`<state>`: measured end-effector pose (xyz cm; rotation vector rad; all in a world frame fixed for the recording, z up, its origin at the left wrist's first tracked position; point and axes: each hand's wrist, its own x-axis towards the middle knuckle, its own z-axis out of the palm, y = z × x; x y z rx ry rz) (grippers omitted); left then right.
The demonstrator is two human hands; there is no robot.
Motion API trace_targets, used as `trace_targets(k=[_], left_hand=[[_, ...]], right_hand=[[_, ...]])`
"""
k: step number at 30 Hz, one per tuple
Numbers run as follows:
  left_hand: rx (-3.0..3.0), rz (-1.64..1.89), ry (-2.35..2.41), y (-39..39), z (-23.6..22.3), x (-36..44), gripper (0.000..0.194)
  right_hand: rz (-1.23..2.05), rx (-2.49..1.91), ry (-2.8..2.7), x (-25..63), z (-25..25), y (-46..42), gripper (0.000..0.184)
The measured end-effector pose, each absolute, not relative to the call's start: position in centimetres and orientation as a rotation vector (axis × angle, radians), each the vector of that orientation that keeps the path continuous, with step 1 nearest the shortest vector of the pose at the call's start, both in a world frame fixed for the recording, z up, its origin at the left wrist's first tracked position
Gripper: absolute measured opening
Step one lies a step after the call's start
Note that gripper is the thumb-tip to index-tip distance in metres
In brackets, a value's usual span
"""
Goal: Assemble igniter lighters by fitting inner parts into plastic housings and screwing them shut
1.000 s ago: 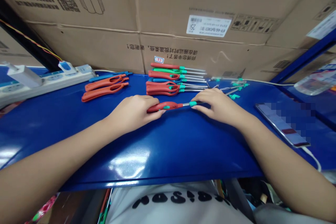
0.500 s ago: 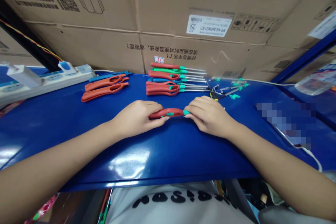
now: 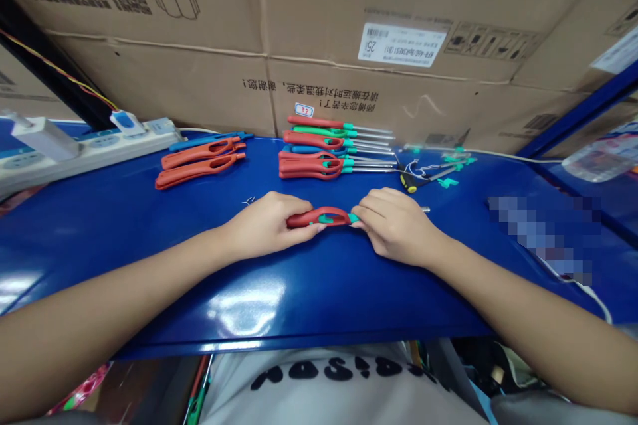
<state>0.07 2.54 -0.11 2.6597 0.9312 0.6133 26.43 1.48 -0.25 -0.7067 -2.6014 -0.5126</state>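
Note:
A red long-reach lighter [image 3: 335, 212] with a green trigger and green collar lies level between my hands, just above the blue tabletop. My left hand [image 3: 266, 226] is closed around its handle end, thumb along the underside. At the collar, my right hand [image 3: 399, 224] pinches the other end; its fingers cover most of the barrel, and a short metal tip [image 3: 425, 209] shows beyond them. Behind my hands, several similar lighters [image 3: 312, 166] in red, green and blue lie stacked, metal barrels pointing right. Orange-red handle shells [image 3: 197, 172] without barrels rest farther left.
A white power strip [image 3: 134, 139] with plugs sits at back left. Scissors [image 3: 411, 180] and small green plastic pieces [image 3: 448, 182] lie at back right. A cardboard box [image 3: 319, 46] stands behind; a clear bottle [image 3: 593, 163] and a blurred flat object [image 3: 541, 239] are at right.
The lighter has turned slightly in my hands, so its trigger opening shows more. A metal tip now shows past my right hand. Both hands keep hold, and the view has shifted a little.

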Motion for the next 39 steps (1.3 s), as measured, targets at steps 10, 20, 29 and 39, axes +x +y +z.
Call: trace_targets(k=[10, 20, 29, 39], left_hand=[[3.003, 0.301, 1.055, 2.2, 0.1, -0.1, 0.032], [2.86, 0.242, 1.076, 1.3, 0.6, 1.1, 0.038], [2.911, 0.251, 1.053, 1.3, 1.4, 0.7, 0.038], [3.048, 0.085, 1.176, 1.1, 2.3, 0.0, 0.037]], right_hand=[[-0.162, -0.951, -2.757, 26.2, -0.2, 1.4, 0.026], [0.076, -1.14, -2.683, 27.5, 2.3, 2.3, 0.025], [-0.15, -1.3, -2.653, 28.2, 2.4, 3.1, 0.029], [0.008, -1.215, -2.567, 27.7, 1.8, 3.2, 0.04]])
